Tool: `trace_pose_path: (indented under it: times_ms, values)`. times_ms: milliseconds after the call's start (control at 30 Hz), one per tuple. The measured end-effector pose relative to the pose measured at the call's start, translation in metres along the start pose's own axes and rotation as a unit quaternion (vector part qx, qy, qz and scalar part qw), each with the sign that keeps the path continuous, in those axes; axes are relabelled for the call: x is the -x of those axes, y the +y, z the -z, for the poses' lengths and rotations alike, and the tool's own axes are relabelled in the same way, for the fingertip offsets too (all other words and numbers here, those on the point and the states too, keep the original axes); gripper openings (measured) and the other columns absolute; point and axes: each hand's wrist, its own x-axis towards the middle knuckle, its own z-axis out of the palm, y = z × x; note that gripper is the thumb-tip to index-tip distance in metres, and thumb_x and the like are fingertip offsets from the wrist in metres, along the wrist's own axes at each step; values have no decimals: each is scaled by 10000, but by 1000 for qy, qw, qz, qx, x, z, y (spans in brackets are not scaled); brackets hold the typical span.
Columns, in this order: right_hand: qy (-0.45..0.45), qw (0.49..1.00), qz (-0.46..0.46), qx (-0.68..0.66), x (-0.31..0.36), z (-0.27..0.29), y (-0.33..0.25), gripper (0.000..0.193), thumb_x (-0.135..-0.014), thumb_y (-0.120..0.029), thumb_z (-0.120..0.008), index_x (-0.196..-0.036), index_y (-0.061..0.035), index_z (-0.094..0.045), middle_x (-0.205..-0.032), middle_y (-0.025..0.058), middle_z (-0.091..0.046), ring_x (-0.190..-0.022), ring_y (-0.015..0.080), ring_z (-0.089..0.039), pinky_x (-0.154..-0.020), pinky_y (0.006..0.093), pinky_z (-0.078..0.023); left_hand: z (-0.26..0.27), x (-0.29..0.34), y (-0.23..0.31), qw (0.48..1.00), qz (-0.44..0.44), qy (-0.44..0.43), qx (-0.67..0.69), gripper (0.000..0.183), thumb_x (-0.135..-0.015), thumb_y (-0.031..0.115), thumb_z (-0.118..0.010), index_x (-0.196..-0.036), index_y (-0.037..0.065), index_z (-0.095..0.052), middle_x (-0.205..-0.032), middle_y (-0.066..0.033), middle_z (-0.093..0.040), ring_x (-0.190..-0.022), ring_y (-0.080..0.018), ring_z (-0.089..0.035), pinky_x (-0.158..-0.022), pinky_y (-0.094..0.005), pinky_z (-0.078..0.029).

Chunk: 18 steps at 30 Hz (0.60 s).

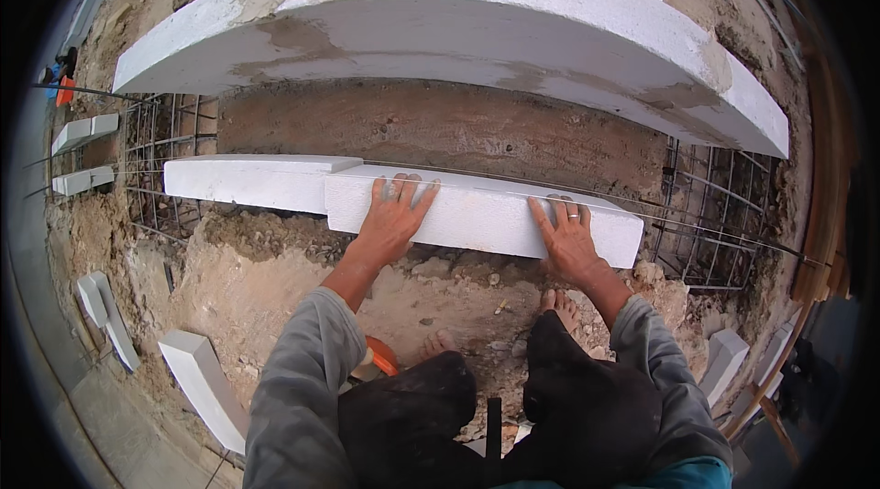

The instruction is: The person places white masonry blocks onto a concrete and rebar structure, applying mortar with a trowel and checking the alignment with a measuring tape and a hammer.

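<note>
A long white lightweight concrete block (486, 214) lies before me along the near side of a trench. My left hand (394, 217) rests on its left part, fingers spread with the tips at its upper edge. On its right part lies my right hand (570, 237), fingers also spread and a ring on one finger. A second white block (252, 182) stands end to end with it on the left; where they meet, their faces are out of line. A thin taut string (522, 179) runs along the blocks' upper edge.
Across the trench rises a long white block wall (440, 26) with smeared mortar. Steel rebar cages (710, 209) stand at both trench ends. More loose white blocks (206, 384) lie left and right. An orange-and-white object (379, 358) sits by my leg, on rough soil.
</note>
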Motion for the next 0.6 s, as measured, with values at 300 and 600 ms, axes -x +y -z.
trace_pose_path:
  times_ms: [300, 600]
  values:
    - [18, 1000, -2, 14, -27, 0, 17, 1157, -612, -149, -848, -1553, -113, -175, -1414, 259, -370, -1324, 428, -373, -1105, 576, -247, -16, -26, -14, 998, 0, 45, -37, 1047, -632, 122, -870, -1512, 114, -303, -1432, -197, -401, -1351, -374, -368, -1096, -593, -259]
    - [36, 999, 24, 2, -35, -15, 28, 1186, -587, -178, -872, -1553, -116, -187, -1416, 250, -361, -1323, 432, -364, -1094, 579, -249, -26, -34, -12, 997, 7, 67, -48, 1021, -641, 113, -848, -1510, 122, -313, -1399, -188, -423, -1336, -363, -382, -1068, -583, -272]
